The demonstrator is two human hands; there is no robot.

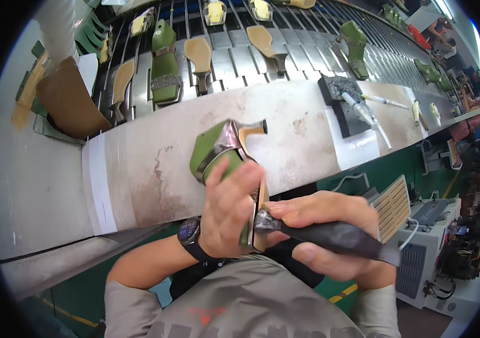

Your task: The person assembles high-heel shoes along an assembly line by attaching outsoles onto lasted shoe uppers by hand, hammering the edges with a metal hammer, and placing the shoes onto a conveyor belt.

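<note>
My left hand (227,203) is wrapped round a green heeled sandal (210,147) with a shiny metallic strap. The sandal leans over the bench edge, its dark-tipped heel pointing right and its tan sole facing right. In my right hand (338,208) is a black-handled tool (333,238) with a rounded metal head, whose exact kind I cannot make out. That metal head meets or nearly meets the sole edge, close to my left fingers. Both hands are slightly blurred. Part of the sandal's near end is hidden behind my left hand.
A pale, stained bench (290,124) runs across in front of me. Behind it, a slatted metal conveyor (228,67) carries green sandals and tan heeled soles (197,55). A black foam block (344,107) with slim white tubes lies right. Brown cardboard (71,98) stands left.
</note>
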